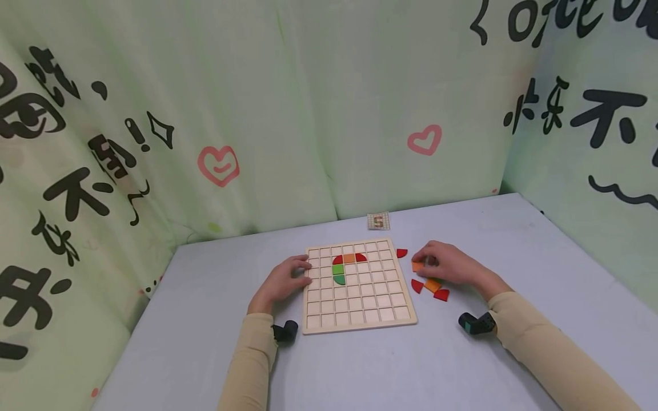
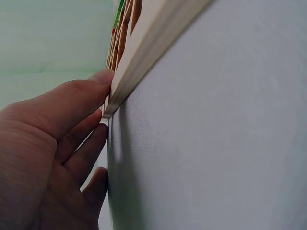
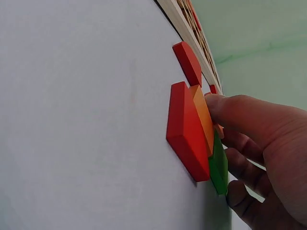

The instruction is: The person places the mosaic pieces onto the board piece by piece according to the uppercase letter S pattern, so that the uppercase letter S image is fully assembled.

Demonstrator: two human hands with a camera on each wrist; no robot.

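A wooden grid board (image 1: 361, 327) lies on the table with a few pieces set in its upper cells: two red quarter-rounds, an orange square (image 1: 349, 258) between them, a light green square (image 1: 337, 269) and a dark green quarter-round (image 1: 339, 279). My left hand (image 1: 281, 281) is at the board's left edge, thumb and fingertips touching the frame, fingers relaxed. Right of the board, my right hand (image 1: 452, 262) pinches an orange square block (image 1: 417, 266) between thumb and fingers, low over the table. Close below it are a red quarter-round (image 1: 417, 286), another orange block (image 1: 433, 285) and a red block (image 3: 184, 129).
A green block (image 3: 219, 165) sits beside the loose orange piece, under my right fingers. Another red quarter-round (image 1: 401, 253) lies by the board's upper right edge. Behind the board is a small patterned card (image 1: 378, 221). A printed curtain (image 1: 308, 114) hangs along the table's far side.
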